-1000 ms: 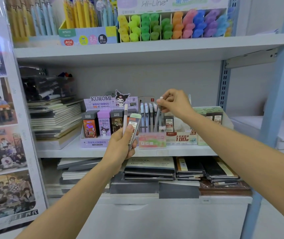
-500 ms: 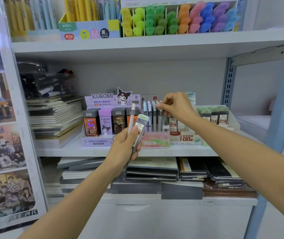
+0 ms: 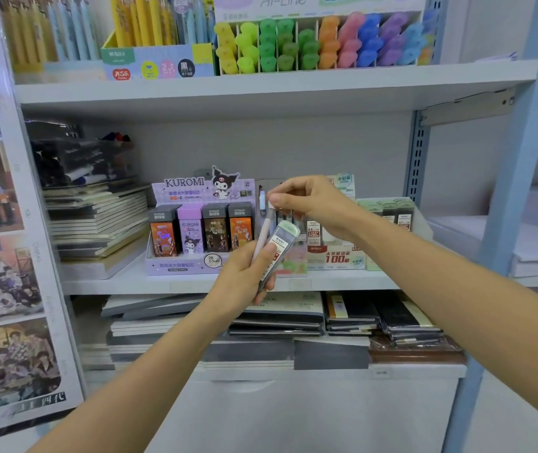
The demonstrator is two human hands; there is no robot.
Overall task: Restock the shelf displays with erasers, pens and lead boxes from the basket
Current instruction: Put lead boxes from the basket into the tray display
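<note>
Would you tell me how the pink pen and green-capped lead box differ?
The pink pen is thin; the green-capped lead box is wider and flat. The pen reaches higher than the box. The right hand pinches the pen's top, not the box. The left hand holds both, leaning right.

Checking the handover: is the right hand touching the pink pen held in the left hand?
Touching. The head view shows the right hand pinching the pink pen at its top end, with no gap visible.
</note>
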